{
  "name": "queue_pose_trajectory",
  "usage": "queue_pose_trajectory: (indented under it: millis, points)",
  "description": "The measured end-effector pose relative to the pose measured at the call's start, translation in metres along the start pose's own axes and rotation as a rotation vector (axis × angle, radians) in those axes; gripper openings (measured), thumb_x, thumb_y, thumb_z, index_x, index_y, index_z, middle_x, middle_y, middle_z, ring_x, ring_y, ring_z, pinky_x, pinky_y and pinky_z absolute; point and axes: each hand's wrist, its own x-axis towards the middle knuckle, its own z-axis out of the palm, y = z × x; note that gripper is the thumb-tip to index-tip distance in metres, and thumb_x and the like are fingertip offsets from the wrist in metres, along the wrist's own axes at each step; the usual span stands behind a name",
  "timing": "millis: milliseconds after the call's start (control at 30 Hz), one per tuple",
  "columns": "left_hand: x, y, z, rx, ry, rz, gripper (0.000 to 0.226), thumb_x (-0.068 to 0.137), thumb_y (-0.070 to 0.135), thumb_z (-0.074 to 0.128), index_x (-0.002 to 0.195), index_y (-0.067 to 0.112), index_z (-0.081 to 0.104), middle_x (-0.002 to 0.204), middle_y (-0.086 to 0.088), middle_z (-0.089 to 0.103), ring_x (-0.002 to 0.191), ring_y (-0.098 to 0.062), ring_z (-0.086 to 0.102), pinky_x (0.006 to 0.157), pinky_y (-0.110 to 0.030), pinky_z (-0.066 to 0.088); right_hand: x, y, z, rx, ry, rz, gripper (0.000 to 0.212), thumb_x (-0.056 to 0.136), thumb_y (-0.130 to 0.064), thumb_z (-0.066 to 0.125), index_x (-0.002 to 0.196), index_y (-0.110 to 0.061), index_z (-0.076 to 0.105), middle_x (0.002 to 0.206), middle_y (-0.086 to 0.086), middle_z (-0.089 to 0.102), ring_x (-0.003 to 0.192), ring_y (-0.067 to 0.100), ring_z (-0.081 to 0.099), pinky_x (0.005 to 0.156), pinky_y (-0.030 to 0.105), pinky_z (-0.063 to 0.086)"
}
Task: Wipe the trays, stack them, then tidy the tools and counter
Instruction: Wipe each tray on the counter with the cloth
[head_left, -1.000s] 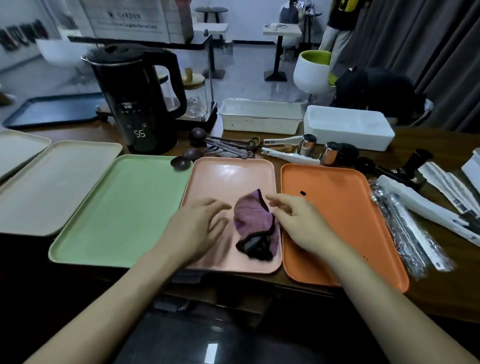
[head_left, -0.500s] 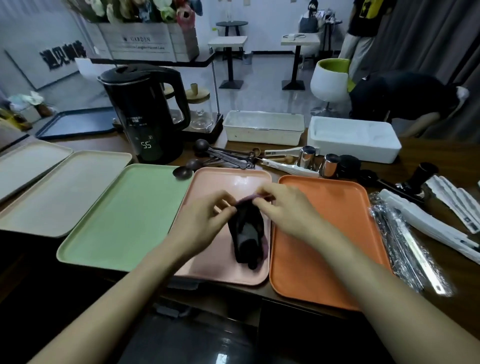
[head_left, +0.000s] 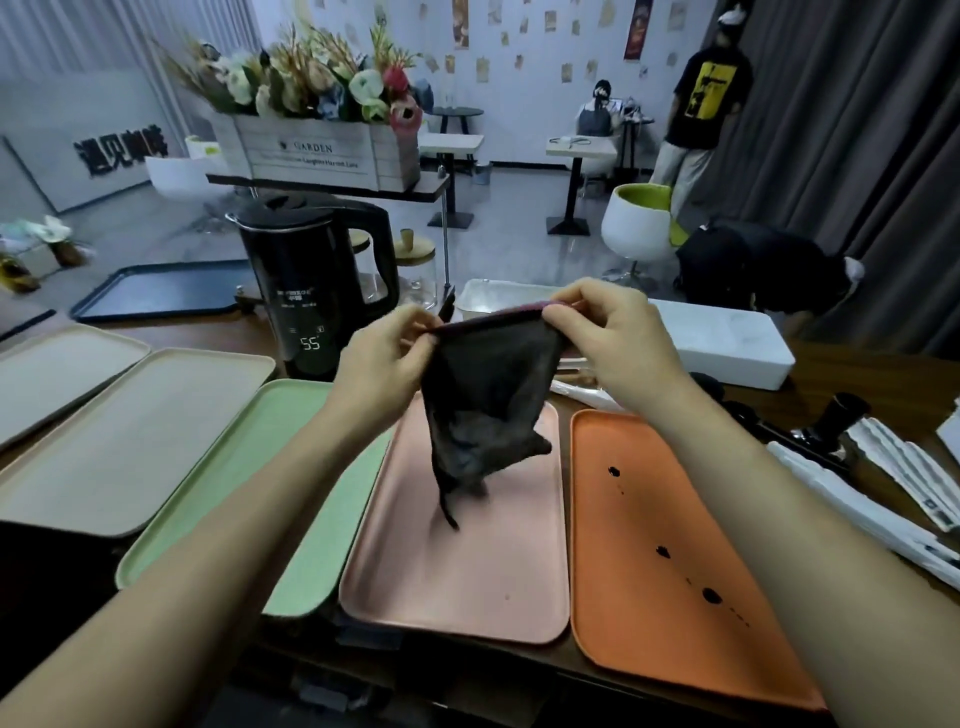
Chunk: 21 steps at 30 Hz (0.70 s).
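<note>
Looking through the head view, I see the left hand (head_left: 384, 358) and the right hand (head_left: 618, 348) each pinching a top corner of the dark cloth (head_left: 488, 395), with its upper edge stretched between them. The cloth hangs over the pink tray (head_left: 467, 582); I cannot tell whether its blurred lower tip touches the tray. The green tray (head_left: 228, 493) lies just to the left, and the orange tray (head_left: 649, 519), dotted with dark spots, just to the right. A black kettle (head_left: 306, 291) stands behind them.
</note>
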Motion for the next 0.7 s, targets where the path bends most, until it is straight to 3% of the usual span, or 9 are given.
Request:
queue_pose_trajectory:
  millis: [100,233,367,467,567,700]
  points:
    - [0.022,0.019,-0.017,0.029,0.087,0.101,0.015,0.094,0.020,0.061,0.093,0.034,0.066,0.082,0.013,0.068,0.076,-0.004,0.063,0.074,-0.032,0.054,0.007,-0.020,-0.006,0.083,0.053,-0.072,0.009,0.096,-0.022,0.066,0.097,-0.017,0.073,0.085,-0.002,0.073,0.086,0.014,0.071,0.079,0.034,0.061]
    - [-0.001,0.006,-0.025,-0.028,0.033,0.123,0.011,0.097,0.010,0.063,0.097,0.019,0.069,0.083,0.000,0.070,0.072,-0.023,0.065,0.066,-0.033,0.053,-0.016,-0.015,-0.009,-0.002,-0.078,-0.091,0.006,0.094,-0.021,0.068,0.092,-0.023,0.074,0.083,-0.007,0.071,0.080,0.006,0.065,0.072,0.018,0.050]
    - [-0.063,-0.059,-0.026,0.250,-0.324,0.191,0.010,0.089,0.024,0.064,0.097,0.030,0.068,0.090,0.014,0.069,0.085,-0.005,0.064,0.079,-0.036,0.052,-0.080,0.040,0.026,-0.247,-0.494,-0.014,0.003,0.092,-0.034,0.070,0.094,-0.033,0.072,0.086,-0.022,0.069,0.083,-0.003,0.063,0.075,0.022,0.045]
    - [-0.098,-0.091,-0.024,0.379,-0.554,0.108,0.024,0.082,0.022,0.063,0.100,0.038,0.065,0.091,0.022,0.064,0.087,0.003,0.056,0.075,-0.027,0.045,-0.120,0.059,0.060,-0.265,-0.738,0.035,0.019,0.092,-0.048,0.066,0.104,-0.036,0.074,0.081,-0.040,0.062,0.082,-0.016,0.060,0.075,0.009,0.040]
    - [-0.103,-0.090,-0.021,0.350,-0.554,-0.001,0.037,0.074,0.020,0.053,0.100,0.036,0.074,0.097,0.022,0.068,0.095,0.002,0.061,0.083,-0.023,0.046,-0.106,0.065,0.069,-0.248,-0.606,0.047,0.019,0.095,-0.045,0.063,0.106,-0.037,0.076,0.080,-0.044,0.061,0.081,-0.015,0.060,0.073,0.009,0.040]
    - [-0.078,-0.087,-0.008,0.379,-0.349,0.020,0.035,0.078,0.027,0.051,0.103,0.029,0.076,0.099,0.013,0.073,0.094,-0.013,0.067,0.081,-0.032,0.051,-0.048,0.085,0.077,-0.369,-0.357,0.050,0.018,0.096,-0.032,0.064,0.109,-0.034,0.076,0.104,-0.015,0.074,0.092,0.005,0.064,0.076,0.021,0.038]
